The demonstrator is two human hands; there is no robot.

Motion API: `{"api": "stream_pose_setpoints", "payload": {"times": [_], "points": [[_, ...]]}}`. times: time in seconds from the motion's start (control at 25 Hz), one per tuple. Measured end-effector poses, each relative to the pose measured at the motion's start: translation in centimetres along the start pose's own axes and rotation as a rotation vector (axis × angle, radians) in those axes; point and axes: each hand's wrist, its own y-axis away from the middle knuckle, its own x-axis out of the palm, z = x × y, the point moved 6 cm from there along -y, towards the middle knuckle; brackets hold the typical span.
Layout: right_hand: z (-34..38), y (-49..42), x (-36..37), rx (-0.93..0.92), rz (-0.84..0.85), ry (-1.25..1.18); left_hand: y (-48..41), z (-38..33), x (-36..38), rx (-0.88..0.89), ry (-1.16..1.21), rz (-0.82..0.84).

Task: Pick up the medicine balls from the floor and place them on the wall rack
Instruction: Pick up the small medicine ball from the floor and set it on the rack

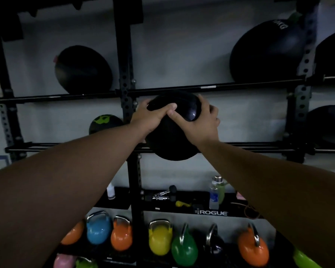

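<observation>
A black medicine ball (172,140) is held up against the wall rack (240,86), between its upper and middle rails. My left hand (151,118) grips the ball's upper left side. My right hand (199,120) grips its upper right side, and the two thumbs touch on top. The ball's lower part overlaps the middle rail (259,147). Whether it rests on that rail I cannot tell.
Other black balls sit on the rack: one upper left (83,70), one upper right (267,53), one at the right edge (327,126), and a green-marked ball (104,122) left of my hands. Below are a shelf with bottles (215,194) and several coloured kettlebells (160,236).
</observation>
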Motion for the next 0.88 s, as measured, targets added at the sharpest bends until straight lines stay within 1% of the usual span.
{"api": "stream_pose_setpoints", "payload": {"times": [0.16, 0.28, 0.4, 0.56, 0.64, 0.68, 0.72, 0.76, 0.8, 0.88], "points": [[-7.3, -6.6, 6.3, -0.023, 0.054, -0.015, -8.0, 6.6, 2.6, -0.022, -0.048, -0.033], [-14.3, -12.6, 12.8, -0.014, 0.126, -0.052, -16.0, 12.8, 4.5, -0.049, -0.101, -0.092], [-21.1, -19.6, 19.3, 0.034, 0.171, -0.071, -24.7, 17.9, 6.8, -0.093, -0.157, -0.104], [-28.5, -27.5, 28.3, 0.002, 0.269, -0.093, -33.6, 25.4, 8.2, -0.173, -0.173, -0.181], [-32.9, -30.0, 33.1, -0.028, 0.404, 0.0, -36.7, 30.7, 9.9, -0.234, -0.282, -0.156], [-35.0, -30.4, 35.2, -0.054, 0.49, 0.094, -37.7, 33.5, 10.7, -0.248, -0.393, -0.12], [-36.9, -30.5, 37.1, -0.083, 0.558, 0.187, -38.3, 35.9, 11.4, -0.226, -0.515, -0.095], [-38.3, -30.7, 38.5, -0.116, 0.587, 0.256, -38.8, 37.6, 11.8, -0.173, -0.612, -0.087], [-39.2, -31.0, 39.9, -0.144, 0.588, 0.289, -39.2, 38.8, 11.5, -0.122, -0.66, -0.098], [-38.5, -31.6, 42.2, -0.208, 0.571, 0.335, -39.5, 40.3, 9.8, -0.085, -0.645, -0.147]]}}
